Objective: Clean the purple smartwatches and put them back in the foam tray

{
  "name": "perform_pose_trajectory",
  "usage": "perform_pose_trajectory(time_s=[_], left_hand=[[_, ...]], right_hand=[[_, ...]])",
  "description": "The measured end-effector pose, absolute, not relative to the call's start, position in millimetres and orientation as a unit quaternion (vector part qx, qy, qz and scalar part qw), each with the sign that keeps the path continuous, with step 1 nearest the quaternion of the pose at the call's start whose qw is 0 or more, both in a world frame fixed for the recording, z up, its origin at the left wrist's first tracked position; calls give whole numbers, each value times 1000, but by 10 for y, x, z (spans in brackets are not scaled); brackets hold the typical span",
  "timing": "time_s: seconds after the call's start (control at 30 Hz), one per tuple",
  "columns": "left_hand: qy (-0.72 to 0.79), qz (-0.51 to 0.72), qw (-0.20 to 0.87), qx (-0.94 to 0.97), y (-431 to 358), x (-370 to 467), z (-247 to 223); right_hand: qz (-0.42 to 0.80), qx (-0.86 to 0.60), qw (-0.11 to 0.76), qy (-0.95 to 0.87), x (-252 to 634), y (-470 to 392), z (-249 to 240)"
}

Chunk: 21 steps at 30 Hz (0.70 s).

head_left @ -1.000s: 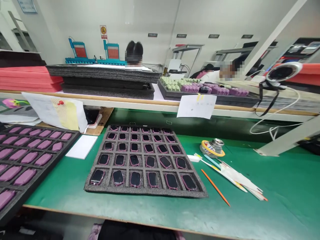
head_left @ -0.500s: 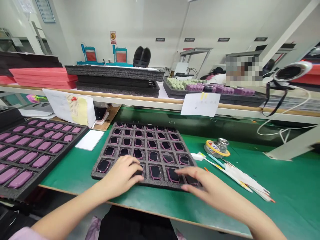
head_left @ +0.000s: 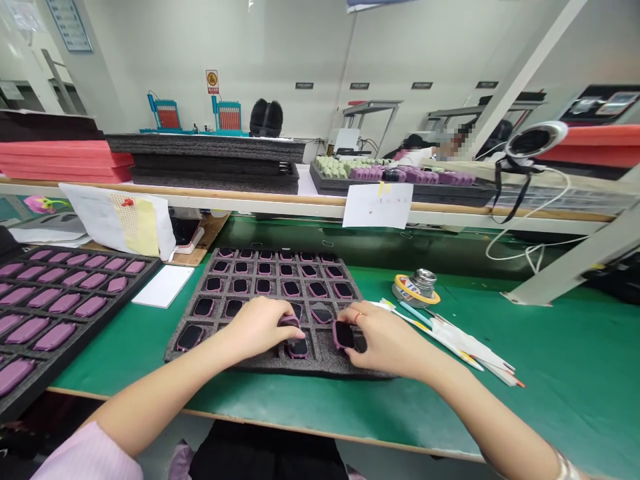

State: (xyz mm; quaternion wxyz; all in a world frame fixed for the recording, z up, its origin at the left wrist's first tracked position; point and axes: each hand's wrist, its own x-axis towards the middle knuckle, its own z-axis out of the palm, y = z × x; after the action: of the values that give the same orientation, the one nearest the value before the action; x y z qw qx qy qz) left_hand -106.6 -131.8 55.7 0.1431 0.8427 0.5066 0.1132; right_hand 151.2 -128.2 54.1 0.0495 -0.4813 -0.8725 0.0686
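Both hands work over the near rows of the grey foam tray, mid-counter. Right hand: fingers closed on a purple-framed watch unit, screen up and tilted, another unit partly under the hand. Left hand: fingers look pinched on a second unit, just above one lying in its pocket; grip partly hidden.

Handling, my call: hold by frame edges, keep skin off glass, lift or lower straight so nothing knocks the foam dividers or the unit below.

Around: black tray of purple pieces at left, white card between trays. Right: metal bottle, thin sticks, close to the right forearm, so mind that elbow. Shelf limits the far side.
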Motion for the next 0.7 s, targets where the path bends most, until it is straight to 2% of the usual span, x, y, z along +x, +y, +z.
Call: perform_pose_trajectory(time_s=[0.17, 0.3, 0.53, 0.7], left_hand=[[493, 122, 128, 852, -1425, -787, 272], [490, 140, 158, 846, -1487, -768, 176], [479, 184, 240, 824, -1453, -905, 112], [436, 237, 280, 822, -1154, -1019, 54]], right_hand=[[75, -495, 13, -866, 1832, -1233, 551], [92, -498, -12, -862, 1838, -1193, 480], [90, -485, 4, -870, 1766, -1135, 436], [82, -482, 35, -871, 1742, -963, 297]])
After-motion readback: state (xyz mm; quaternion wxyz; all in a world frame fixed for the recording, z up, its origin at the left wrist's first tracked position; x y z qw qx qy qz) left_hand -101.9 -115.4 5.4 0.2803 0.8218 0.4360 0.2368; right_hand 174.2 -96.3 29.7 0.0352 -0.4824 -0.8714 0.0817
